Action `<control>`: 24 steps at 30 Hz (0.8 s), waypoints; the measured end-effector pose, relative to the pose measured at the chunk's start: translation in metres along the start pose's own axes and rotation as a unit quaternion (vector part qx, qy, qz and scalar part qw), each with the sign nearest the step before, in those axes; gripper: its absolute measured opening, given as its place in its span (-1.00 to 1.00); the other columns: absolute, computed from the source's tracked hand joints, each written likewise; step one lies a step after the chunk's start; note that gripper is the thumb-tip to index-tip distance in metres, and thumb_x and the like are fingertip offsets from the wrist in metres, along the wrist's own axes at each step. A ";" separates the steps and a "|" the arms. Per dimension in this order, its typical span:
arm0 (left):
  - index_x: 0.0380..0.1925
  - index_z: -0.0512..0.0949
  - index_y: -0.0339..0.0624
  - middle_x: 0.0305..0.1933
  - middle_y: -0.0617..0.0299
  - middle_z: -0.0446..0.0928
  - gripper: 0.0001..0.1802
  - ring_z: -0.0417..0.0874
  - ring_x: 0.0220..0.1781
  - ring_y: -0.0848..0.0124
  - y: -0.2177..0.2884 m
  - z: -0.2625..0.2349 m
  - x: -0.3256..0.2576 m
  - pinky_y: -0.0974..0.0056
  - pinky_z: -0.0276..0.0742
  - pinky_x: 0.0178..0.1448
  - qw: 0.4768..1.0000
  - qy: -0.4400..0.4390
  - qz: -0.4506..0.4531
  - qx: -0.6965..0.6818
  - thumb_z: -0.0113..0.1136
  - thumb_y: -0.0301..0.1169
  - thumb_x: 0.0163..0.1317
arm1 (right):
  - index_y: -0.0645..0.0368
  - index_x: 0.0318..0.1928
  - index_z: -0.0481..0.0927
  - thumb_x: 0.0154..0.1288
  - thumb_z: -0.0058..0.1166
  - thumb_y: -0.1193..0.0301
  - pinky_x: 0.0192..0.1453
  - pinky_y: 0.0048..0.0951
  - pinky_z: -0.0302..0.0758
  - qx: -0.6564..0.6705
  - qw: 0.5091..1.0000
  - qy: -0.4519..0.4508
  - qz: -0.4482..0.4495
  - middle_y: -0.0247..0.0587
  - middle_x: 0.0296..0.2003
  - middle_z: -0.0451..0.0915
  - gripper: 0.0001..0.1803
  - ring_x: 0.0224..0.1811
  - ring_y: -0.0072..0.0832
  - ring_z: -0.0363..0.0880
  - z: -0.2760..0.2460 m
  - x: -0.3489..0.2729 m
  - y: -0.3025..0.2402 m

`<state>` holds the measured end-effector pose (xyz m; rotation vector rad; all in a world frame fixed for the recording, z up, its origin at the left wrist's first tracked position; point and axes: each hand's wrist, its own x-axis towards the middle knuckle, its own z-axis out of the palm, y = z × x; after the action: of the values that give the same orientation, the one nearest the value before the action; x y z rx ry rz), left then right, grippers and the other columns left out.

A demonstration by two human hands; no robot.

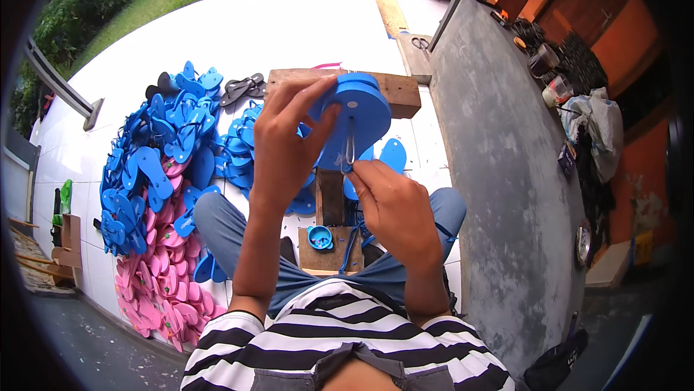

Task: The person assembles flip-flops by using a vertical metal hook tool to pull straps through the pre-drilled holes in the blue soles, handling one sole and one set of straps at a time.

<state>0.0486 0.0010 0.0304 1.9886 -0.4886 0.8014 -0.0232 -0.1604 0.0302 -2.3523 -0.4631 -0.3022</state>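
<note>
My left hand (293,120) grips a blue flip-flop sole (370,113) by its edge, fingers on top and thumb on the near face. The sole is tilted up above a wooden block (400,95) and seems doubled, with a second blue layer behind. In my right hand (394,199) is a thin, looped metal tool (350,142), pinched at its lower end and lying against the sole's face. Whether its tip passes through the sole I cannot tell. Below, a small blue bowl (319,238) rests on a wooden board (311,261), beside blue straps (350,250).
At left lie a heap of blue flip-flops (152,170) and a heap of pink flip-flops (170,275). Black flip-flops (243,89) lie farther back. A pair of scissors (420,44) lies beyond the block. A grey ledge (506,196) runs along the right, with plastic bags (600,127) beside it.
</note>
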 end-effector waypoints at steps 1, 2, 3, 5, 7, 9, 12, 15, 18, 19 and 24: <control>0.04 0.66 -0.08 0.00 0.17 0.62 -0.58 0.68 -0.13 0.43 -0.001 0.000 0.000 0.40 0.65 -0.27 1.000 0.002 -0.003 0.005 0.32 -0.62 0.15 | 0.17 -0.18 0.58 0.41 0.02 0.41 -0.36 -0.21 0.52 -0.031 0.999 -0.015 -0.004 -0.10 -0.36 0.59 -0.88 -0.43 -0.10 0.62 -0.004 0.003 -0.002; 0.04 0.66 -0.06 -0.03 0.18 0.63 -0.57 0.68 -0.14 0.44 0.000 0.001 0.002 0.40 0.66 -0.27 1.000 0.016 0.018 0.011 0.33 -0.62 0.13 | 0.17 -0.20 0.55 0.42 0.00 0.39 -0.35 -0.18 0.53 -0.061 0.998 -0.028 -0.008 -0.09 -0.36 0.57 -0.87 -0.41 -0.09 0.63 -0.008 0.006 -0.005; 0.04 0.66 -0.06 -0.02 0.18 0.63 -0.57 0.68 -0.13 0.43 0.001 0.003 -0.001 0.40 0.66 -0.27 0.999 0.018 0.022 0.024 0.32 -0.62 0.14 | 0.16 -0.21 0.51 0.43 -0.03 0.37 -0.34 -0.14 0.54 -0.092 0.995 -0.042 -0.011 -0.08 -0.36 0.55 -0.87 -0.38 -0.09 0.65 -0.010 0.008 -0.006; 0.04 0.66 -0.06 0.00 0.19 0.63 -0.57 0.67 -0.11 0.43 0.004 0.006 -0.003 0.41 0.66 -0.28 0.998 0.023 0.037 0.055 0.32 -0.62 0.14 | 0.13 -0.18 0.55 0.36 0.03 0.43 -0.35 -0.21 0.54 -0.128 0.991 -0.015 -0.018 -0.14 -0.35 0.53 -0.91 -0.32 -0.19 0.66 -0.009 0.011 -0.002; 0.04 0.66 -0.05 0.00 0.18 0.62 -0.57 0.66 -0.10 0.37 0.009 0.008 -0.006 0.37 0.65 -0.23 0.997 0.024 0.028 0.069 0.33 -0.61 0.13 | 0.12 -0.15 0.58 0.32 0.06 0.45 -0.36 -0.27 0.54 -0.148 0.987 0.032 -0.049 -0.18 -0.37 0.51 -0.88 -0.30 -0.27 0.65 -0.003 0.014 0.007; 0.03 0.67 -0.04 0.00 0.16 0.61 -0.57 0.65 -0.09 0.30 0.012 0.007 -0.006 0.32 0.63 -0.18 0.992 0.029 0.049 0.117 0.34 -0.60 0.12 | 0.11 -0.12 0.61 0.25 0.12 0.46 -0.37 -0.33 0.52 -0.172 0.979 0.091 -0.066 -0.24 -0.38 0.49 -0.82 -0.31 -0.33 0.62 0.005 0.013 0.010; -0.04 0.63 -0.14 -0.06 0.12 0.61 -0.60 0.63 -0.10 0.13 0.014 0.005 -0.008 0.18 0.56 -0.05 0.979 0.030 0.107 0.171 0.38 -0.57 0.06 | 0.11 -0.09 0.63 0.20 0.19 0.46 -0.38 -0.35 0.51 -0.153 0.975 0.143 -0.073 -0.28 -0.39 0.46 -0.76 -0.35 -0.38 0.56 0.011 0.006 0.015; -0.11 0.54 -0.21 -0.09 0.10 0.61 -0.65 0.63 -0.11 0.13 0.013 0.012 -0.006 0.16 0.56 -0.07 0.996 -0.007 0.058 0.065 0.38 -0.56 0.08 | 0.16 -0.08 0.62 0.22 0.25 0.42 -0.35 -0.36 0.52 -0.038 0.987 0.141 -0.072 -0.21 -0.32 0.50 -0.75 -0.32 -0.33 0.57 0.005 0.003 0.022; -0.09 0.48 -0.23 -0.10 0.04 0.61 -0.63 0.64 -0.11 0.07 0.009 0.018 -0.016 0.11 0.55 -0.07 0.999 -0.022 0.021 0.010 0.38 -0.52 0.11 | 0.20 0.09 0.52 0.31 0.22 0.35 -0.18 -0.34 0.57 0.114 0.983 0.141 -0.027 -0.06 -0.15 0.54 -0.62 -0.17 -0.25 0.61 -0.003 0.004 0.036; -0.08 0.49 -0.22 -0.10 0.03 0.61 -0.63 0.63 -0.10 0.05 0.005 0.019 -0.018 0.09 0.54 -0.07 0.999 -0.031 0.008 -0.015 0.38 -0.50 0.11 | 0.19 0.20 0.43 0.35 0.18 0.33 0.02 -0.21 0.54 0.078 0.982 0.165 -0.048 -0.05 -0.07 0.52 -0.53 -0.04 -0.20 0.56 -0.006 0.010 0.043; 0.02 0.48 -0.23 -0.06 0.01 0.60 -0.62 0.64 -0.05 0.02 -0.009 0.027 -0.026 0.11 0.51 0.05 0.997 -0.003 0.000 -0.082 0.30 -0.54 0.19 | 0.18 0.16 0.40 0.39 0.14 0.29 0.12 -0.20 0.44 0.116 0.976 0.148 -0.112 -0.07 -0.05 0.51 -0.57 0.06 -0.19 0.50 0.016 0.041 0.056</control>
<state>0.0450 -0.0167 -0.0031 1.8394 -0.5406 0.7311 0.0384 -0.1783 -0.0012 -1.9886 -0.5844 -0.6564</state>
